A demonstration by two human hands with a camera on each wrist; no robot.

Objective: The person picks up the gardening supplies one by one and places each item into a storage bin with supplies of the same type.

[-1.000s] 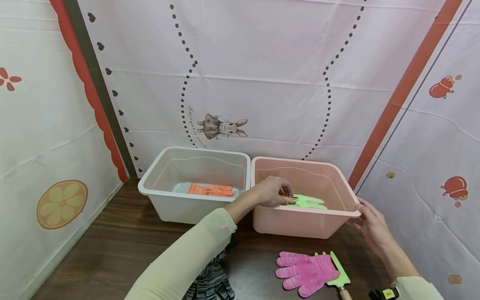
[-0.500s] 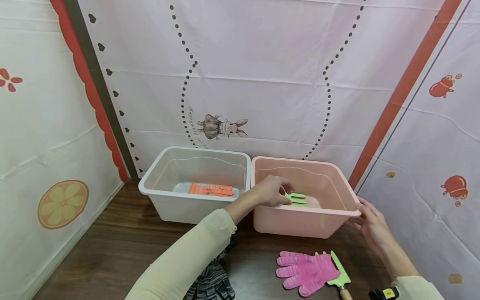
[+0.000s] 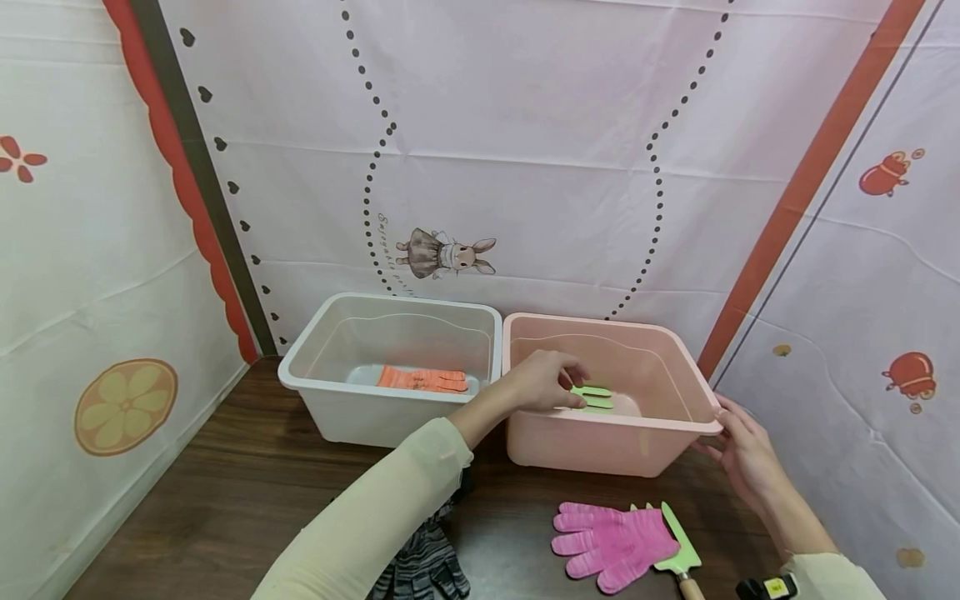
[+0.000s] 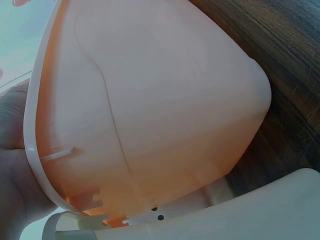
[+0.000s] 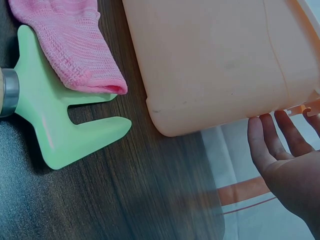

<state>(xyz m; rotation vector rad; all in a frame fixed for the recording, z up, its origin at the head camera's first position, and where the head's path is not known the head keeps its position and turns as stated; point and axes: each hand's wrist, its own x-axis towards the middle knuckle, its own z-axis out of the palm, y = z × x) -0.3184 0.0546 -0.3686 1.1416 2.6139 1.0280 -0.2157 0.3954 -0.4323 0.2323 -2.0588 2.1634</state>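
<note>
My left hand (image 3: 546,382) hangs loosely curled inside the pink bin (image 3: 600,446), with nothing seen in its fingers. Below the fingertips, green tines of a hand fork (image 3: 597,402) lie in the bin; the handle is hidden behind the hand and wall. In the left wrist view the hand (image 4: 17,165) is beyond the bin's rim (image 4: 31,145). At the bin's right end, my right hand (image 3: 750,450) touches the outer wall just under the rim. Its extended fingers (image 5: 287,132) meet the plastic in the right wrist view.
A white bin (image 3: 390,417) holding an orange glove (image 3: 422,379) stands left of the pink one. On the dark wooden table, a pink glove (image 3: 611,542) partly covers another green hand fork (image 3: 681,557). A grey-black striped glove (image 3: 423,562) lies under the left forearm.
One second ago my left hand held the fork's wooden handle over the bin. The fork has since dropped from the fingers into the bin. The right hand stays in place.
</note>
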